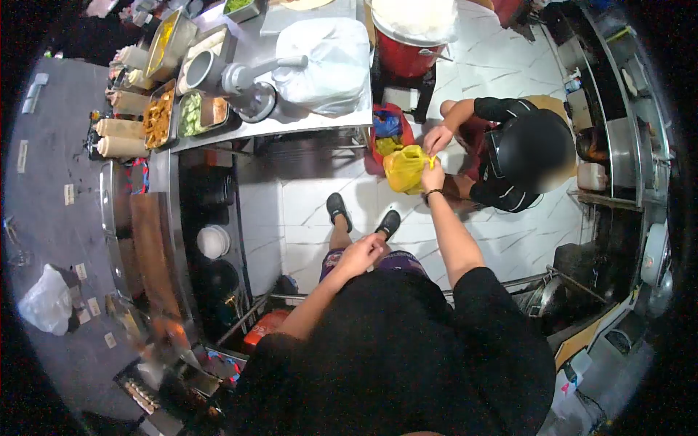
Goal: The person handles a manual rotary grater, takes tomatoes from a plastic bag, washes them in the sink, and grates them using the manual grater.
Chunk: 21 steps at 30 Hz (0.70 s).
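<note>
My right hand (434, 176) is stretched forward, its fingers closed on the gathered top of a yellow plastic bag (405, 170). The bag hangs full and bulging; what is inside cannot be made out. A co-worker's hand (438, 138) is at the bag's top too, just beyond my own. Close to my thighs, my left hand (361, 254) has its fingers curled in, and no object shows in it. Behind the yellow bag is a red bag (376, 161) with blue and yellow plastic inside.
The co-worker (509, 152) is low at the right, near the shelves (623, 156). A metal counter (305, 125) at upper left carries a white plastic bag (323, 65), food trays and squeeze bottles (122, 147). A red bucket (407, 58) stands beyond. White tiled floor (313, 185) lies below.
</note>
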{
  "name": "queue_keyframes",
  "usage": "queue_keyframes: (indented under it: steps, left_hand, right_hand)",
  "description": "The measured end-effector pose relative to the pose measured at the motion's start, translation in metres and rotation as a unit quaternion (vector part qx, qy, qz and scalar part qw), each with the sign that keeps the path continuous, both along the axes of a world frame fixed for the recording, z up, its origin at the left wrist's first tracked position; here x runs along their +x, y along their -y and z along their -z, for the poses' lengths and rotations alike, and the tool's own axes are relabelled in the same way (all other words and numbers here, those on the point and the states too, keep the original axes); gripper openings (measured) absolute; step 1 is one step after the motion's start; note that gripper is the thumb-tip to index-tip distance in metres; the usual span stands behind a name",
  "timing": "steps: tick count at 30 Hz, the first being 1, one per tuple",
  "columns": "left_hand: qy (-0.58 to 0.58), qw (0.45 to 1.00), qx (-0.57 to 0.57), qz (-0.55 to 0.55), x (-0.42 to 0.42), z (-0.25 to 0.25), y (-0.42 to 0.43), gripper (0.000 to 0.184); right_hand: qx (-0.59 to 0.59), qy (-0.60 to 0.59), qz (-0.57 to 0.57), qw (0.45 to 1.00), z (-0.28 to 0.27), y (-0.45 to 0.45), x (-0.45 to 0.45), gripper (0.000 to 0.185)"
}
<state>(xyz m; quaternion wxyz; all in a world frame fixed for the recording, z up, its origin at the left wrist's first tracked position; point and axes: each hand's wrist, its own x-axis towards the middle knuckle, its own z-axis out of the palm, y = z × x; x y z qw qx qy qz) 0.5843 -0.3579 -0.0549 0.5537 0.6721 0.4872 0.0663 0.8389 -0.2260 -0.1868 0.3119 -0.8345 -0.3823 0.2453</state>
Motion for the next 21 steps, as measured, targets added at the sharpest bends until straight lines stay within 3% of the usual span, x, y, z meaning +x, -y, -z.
queue_keyframes:
  steps: [2, 4, 6, 8, 9, 11, 14, 15, 16, 18, 20, 21]
  left_hand:
    - [0.009, 0.999, -0.016, -0.033, -0.006, -0.002, 0.006, 0.030]
    - [0.005, 0.997, -0.037, -0.069, -0.008, -0.015, 0.003, 0.031]
    - [0.019, 0.995, -0.037, -0.087, 0.002, -0.034, -0.011, 0.033]
    - [0.021, 0.996, 0.008, -0.084, 0.014, -0.046, -0.023, 0.037]
    - [0.022, 0.996, 0.007, -0.091, 0.022, -0.053, -0.028, 0.037]
    - [0.038, 0.961, 0.232, -0.144, 0.036, -0.063, -0.037, 0.040]
    - [0.015, 0.958, 0.251, -0.135, 0.035, -0.070, -0.043, 0.037]
    - [0.052, 0.944, 0.276, -0.172, 0.029, -0.078, -0.041, 0.025]
    - [0.054, 0.943, 0.276, -0.178, 0.018, -0.088, -0.038, 0.025]
    - [0.124, 0.930, 0.313, -0.146, -0.014, -0.112, -0.027, 0.015]
    - [0.165, 0.920, 0.310, -0.174, -0.051, -0.143, -0.007, 0.011]
    - [0.179, 0.908, 0.320, -0.203, -0.072, -0.152, 0.004, 0.012]
  right_hand:
    - [0.013, 0.043, -0.023, 0.999, 0.008, 0.011, 0.003, 0.031]
    - [0.022, -0.193, -0.076, 0.978, -0.042, 0.031, -0.005, 0.026]
    - [0.021, -0.170, -0.123, 0.978, -0.073, 0.048, -0.020, 0.018]
    - [0.074, -0.313, -0.147, 0.936, -0.086, 0.065, -0.035, 0.013]
    - [0.070, -0.313, -0.153, 0.935, -0.109, 0.068, -0.045, 0.013]
    - [0.091, -0.416, -0.169, 0.889, -0.177, 0.066, -0.066, 0.008]
    - [0.088, -0.469, -0.189, 0.858, -0.232, 0.068, -0.089, 0.007]
    - [0.103, -0.482, -0.193, 0.848, -0.241, 0.070, -0.093, 0.008]
    - [0.100, -0.480, -0.198, 0.849, -0.255, 0.073, -0.100, 0.008]
    - [0.105, -0.570, -0.180, 0.795, -0.283, 0.077, -0.118, 0.012]
    - [0.120, -0.549, -0.173, 0.809, -0.297, 0.084, -0.138, 0.014]
    - [0.126, -0.524, -0.238, 0.808, -0.302, 0.089, -0.145, 0.015]
